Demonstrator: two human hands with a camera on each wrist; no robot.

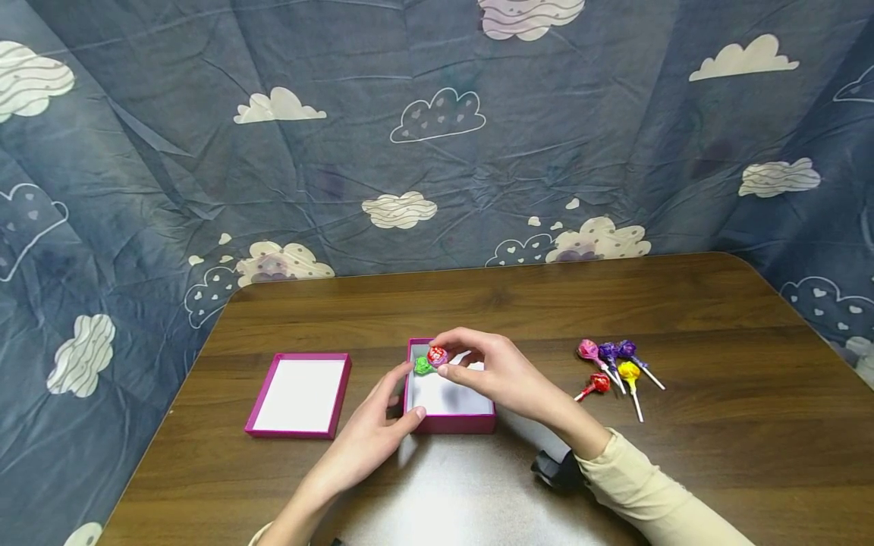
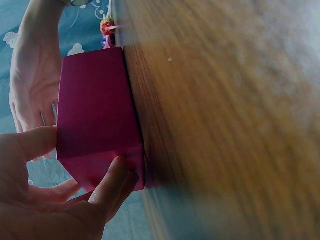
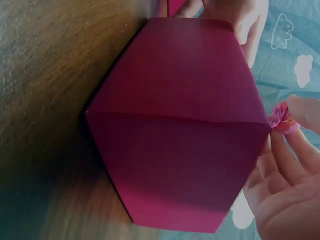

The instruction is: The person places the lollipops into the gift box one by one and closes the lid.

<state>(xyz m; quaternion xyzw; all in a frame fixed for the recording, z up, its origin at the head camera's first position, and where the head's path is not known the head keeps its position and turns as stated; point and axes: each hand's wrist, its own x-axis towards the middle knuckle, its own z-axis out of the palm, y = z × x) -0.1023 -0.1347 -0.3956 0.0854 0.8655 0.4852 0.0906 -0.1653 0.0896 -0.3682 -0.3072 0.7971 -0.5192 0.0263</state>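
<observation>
My right hand (image 1: 501,371) pinches a red and pink wrapped lollipop (image 1: 438,357) between thumb and fingers, above an open magenta box (image 1: 454,423) with a white inside. That lollipop (image 3: 284,119) shows at the box's upper edge in the right wrist view; its stick is hidden. A green lollipop (image 1: 424,365) lies in the box's far left corner. My left hand (image 1: 372,428) holds the box at its left side, thumb at the near corner. In the left wrist view, fingers (image 2: 112,182) press against the magenta box wall (image 2: 95,105).
Left of the box lies its magenta lid (image 1: 300,394), white inside up. Several lollipops lie to the right, including a pink one (image 1: 588,349), a yellow one (image 1: 629,372) and a red one (image 1: 599,382). A cloud-patterned blue cloth (image 1: 341,174) hangs behind the wooden table (image 1: 737,425).
</observation>
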